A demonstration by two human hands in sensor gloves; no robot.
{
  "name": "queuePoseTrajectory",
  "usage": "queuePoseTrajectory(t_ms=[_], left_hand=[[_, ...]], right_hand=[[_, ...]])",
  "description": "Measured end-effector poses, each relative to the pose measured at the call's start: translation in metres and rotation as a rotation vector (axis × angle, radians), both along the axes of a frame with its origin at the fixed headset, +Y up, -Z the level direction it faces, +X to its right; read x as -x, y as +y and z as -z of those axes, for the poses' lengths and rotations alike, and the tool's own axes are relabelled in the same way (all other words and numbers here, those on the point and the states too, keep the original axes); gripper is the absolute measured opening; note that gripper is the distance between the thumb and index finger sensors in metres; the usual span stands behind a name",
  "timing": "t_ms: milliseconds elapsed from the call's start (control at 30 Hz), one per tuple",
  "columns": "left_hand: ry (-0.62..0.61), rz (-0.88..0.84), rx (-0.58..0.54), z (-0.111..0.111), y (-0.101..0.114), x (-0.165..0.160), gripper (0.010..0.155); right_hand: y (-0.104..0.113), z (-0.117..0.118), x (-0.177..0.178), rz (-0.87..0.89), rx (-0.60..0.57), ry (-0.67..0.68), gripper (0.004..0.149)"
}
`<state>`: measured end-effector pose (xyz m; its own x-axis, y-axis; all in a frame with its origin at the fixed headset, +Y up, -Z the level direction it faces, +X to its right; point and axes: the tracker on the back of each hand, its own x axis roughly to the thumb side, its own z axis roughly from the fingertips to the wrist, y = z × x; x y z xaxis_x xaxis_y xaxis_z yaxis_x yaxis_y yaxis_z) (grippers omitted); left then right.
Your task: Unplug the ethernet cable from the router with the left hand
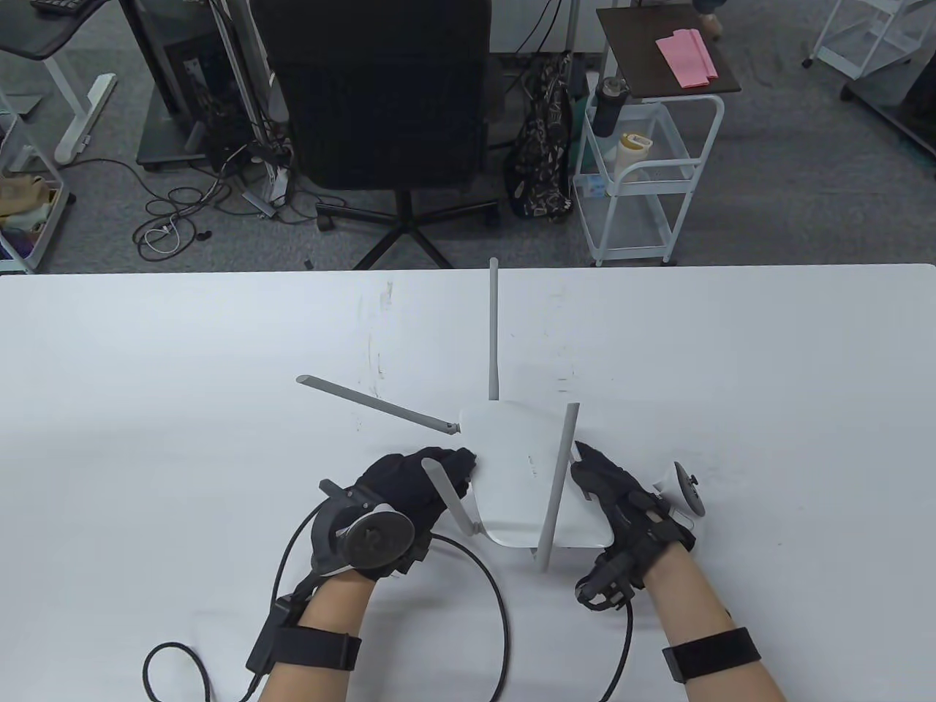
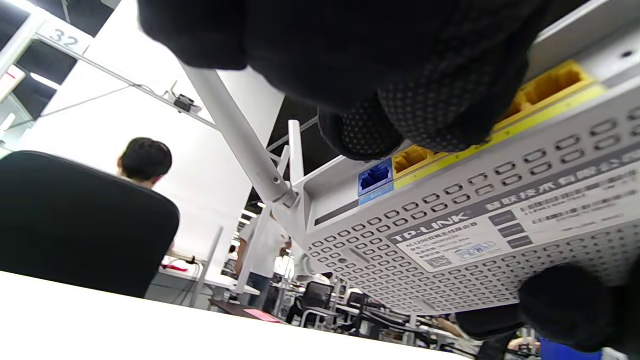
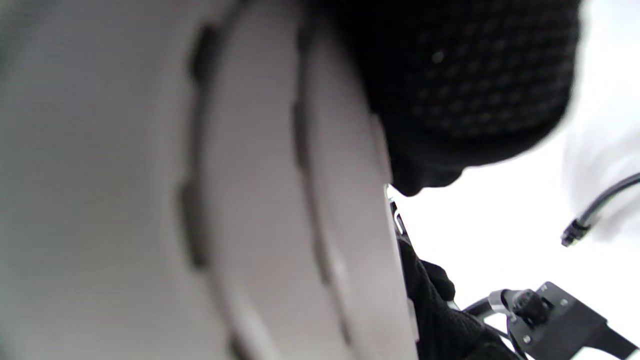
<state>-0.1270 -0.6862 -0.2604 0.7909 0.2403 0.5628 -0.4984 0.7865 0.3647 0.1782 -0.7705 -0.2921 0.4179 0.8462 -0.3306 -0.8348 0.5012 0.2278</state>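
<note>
**Two hands hold the white router up off the table**

While the router (image 1: 523, 468) sits between both gloved hands, it is tipped up, with its flat top facing the table camera and its underside facing down toward the table (image 1: 146, 365). Four grey antennas stick out from it: one points straight away from the person, one lies out to the left, and two slant down near the hands.

The left hand (image 1: 409, 490) is at the router's left side. Its fingers (image 2: 400, 125) curl over the back edge where the ports are. In the left wrist view they cover some of the yellow ports (image 2: 550, 82), and a blue port (image 2: 375, 176) sits just beside them with nothing plugged in. You cannot tell if the fingers pinch a plug, because the glove hides that spot.

The right hand (image 1: 614, 504) presses against the router's right side and holds it. The right wrist view is blurry, but a dark fingertip (image 3: 465, 90) rests on the router's pale edge.

A black cable (image 1: 504, 621) curves on the table near the person, between the two arms. Its end near the router is hidden behind the left hand
</note>
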Motion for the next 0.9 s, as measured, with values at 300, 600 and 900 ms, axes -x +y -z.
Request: queuePoseTrajectory(t_ms=[300, 600, 900], left_hand=[[-0.064, -0.014, 0.040, 0.001, -0.001, 0.004, 0.047], [-0.018, 0.017, 0.016, 0.000, -0.001, 0.001, 0.047], [0.006, 0.038, 0.001, -0.002, 0.000, -0.001, 0.048]], right_hand=[[-0.004, 0.003, -0.002, 0.009, -0.007, 0.055, 0.072], [-0.006, 0.002, -0.002, 0.013, 0.004, 0.030, 0.072], [-0.011, 0.004, -0.003, -0.011, -0.002, 0.010, 0.072]])
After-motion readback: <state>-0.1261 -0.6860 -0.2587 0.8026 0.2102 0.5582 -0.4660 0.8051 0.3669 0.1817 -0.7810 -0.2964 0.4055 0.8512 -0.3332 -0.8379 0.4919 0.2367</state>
